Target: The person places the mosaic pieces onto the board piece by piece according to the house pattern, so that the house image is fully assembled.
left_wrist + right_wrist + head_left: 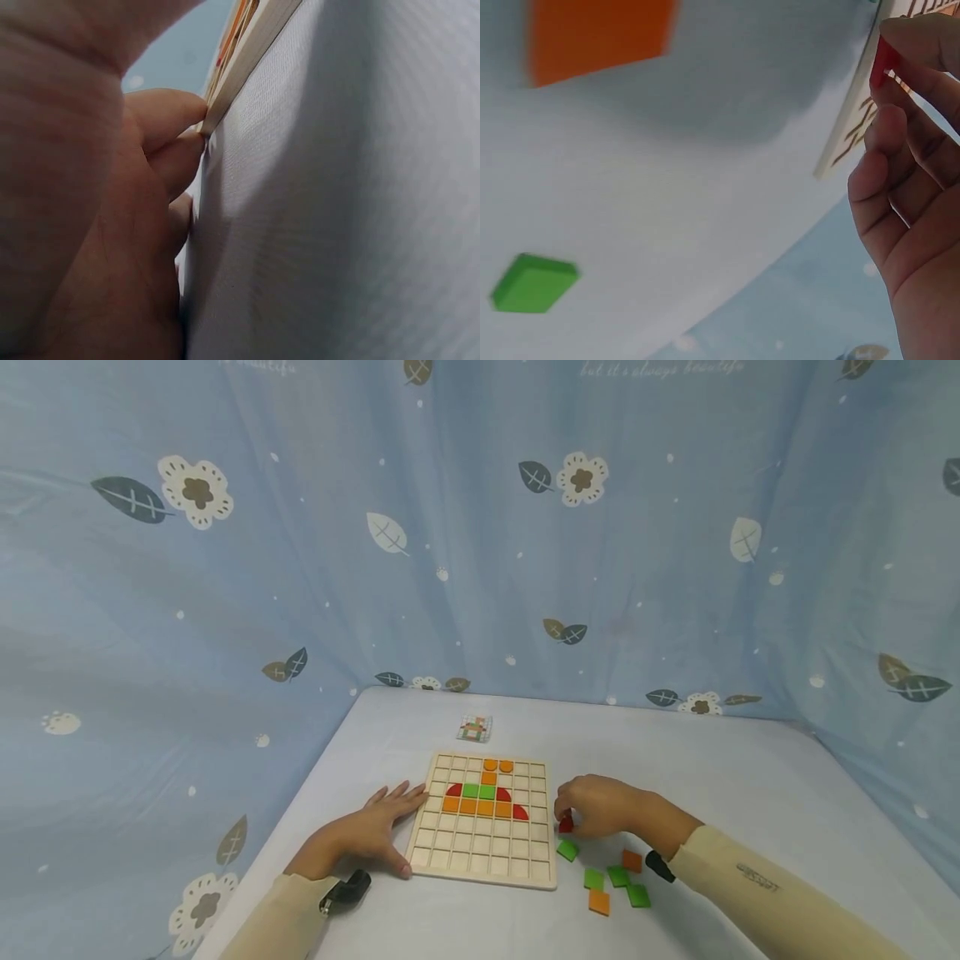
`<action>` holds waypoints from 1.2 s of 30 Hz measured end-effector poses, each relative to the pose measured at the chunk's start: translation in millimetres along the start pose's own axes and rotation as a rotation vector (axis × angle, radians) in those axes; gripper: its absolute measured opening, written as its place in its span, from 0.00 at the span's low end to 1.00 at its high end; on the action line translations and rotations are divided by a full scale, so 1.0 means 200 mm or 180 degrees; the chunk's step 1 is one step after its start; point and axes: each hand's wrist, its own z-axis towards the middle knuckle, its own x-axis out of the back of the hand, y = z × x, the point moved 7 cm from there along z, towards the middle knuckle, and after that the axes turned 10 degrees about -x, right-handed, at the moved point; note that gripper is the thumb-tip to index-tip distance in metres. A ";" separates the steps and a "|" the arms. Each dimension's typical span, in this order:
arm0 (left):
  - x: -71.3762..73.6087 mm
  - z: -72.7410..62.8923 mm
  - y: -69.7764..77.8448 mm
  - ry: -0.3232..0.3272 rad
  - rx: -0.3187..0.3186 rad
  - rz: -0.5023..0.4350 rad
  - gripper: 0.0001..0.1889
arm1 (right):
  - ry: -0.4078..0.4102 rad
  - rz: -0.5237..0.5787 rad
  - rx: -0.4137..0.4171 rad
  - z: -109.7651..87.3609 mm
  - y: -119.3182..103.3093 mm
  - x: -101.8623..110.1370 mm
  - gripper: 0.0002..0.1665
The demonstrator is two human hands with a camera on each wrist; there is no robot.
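Past the nearest orange tile (599, 902), my right hand (603, 807) pinches a red piece (566, 823) off the right edge of the board (487, 879); it could drop if my pinch slips. My spread left hand (370, 833) touches the board, toward the left edge of the surface (675, 760).

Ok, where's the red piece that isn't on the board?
In the head view, the red piece is pinched in the right hand, just off the right edge of the grid board, with a green tile just below it.

The red piece (883, 63) is partly hidden, an orange tile (601, 37) blurred.
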 end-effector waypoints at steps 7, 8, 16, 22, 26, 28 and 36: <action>0.01 0.00 0.00 -0.0025 -0.0005 -0.0029 0.67 | 0.0036 -0.0066 0.0241 0.09 -0.09 0.03 0.06; 0.01 0.01 0.01 -0.0017 -0.0015 -0.0033 0.67 | 0.0045 -0.0068 0.0261 0.10 -0.09 0.04 0.06; 0.01 -0.01 0.00 0.0011 -0.0117 -0.0006 0.65 | 0.0170 -0.0050 0.0505 0.23 -0.20 0.04 0.08; 0.00 -0.01 0.00 -0.0009 -0.0107 -0.0018 0.66 | 0.0215 -0.0034 0.0542 0.33 -0.26 0.01 0.08; -0.01 -0.01 0.00 -0.0052 -0.0076 0.0001 0.66 | 0.0225 0.0000 0.0620 0.38 -0.31 0.02 0.08; 0.00 -0.01 -0.01 -0.0042 -0.0056 0.0014 0.66 | 0.0229 0.0023 0.0643 0.42 -0.33 0.03 0.08; 0.01 -0.02 -0.01 -0.0027 -0.0111 0.0043 0.65 | 0.0159 0.0103 0.0668 0.55 -0.43 0.04 0.07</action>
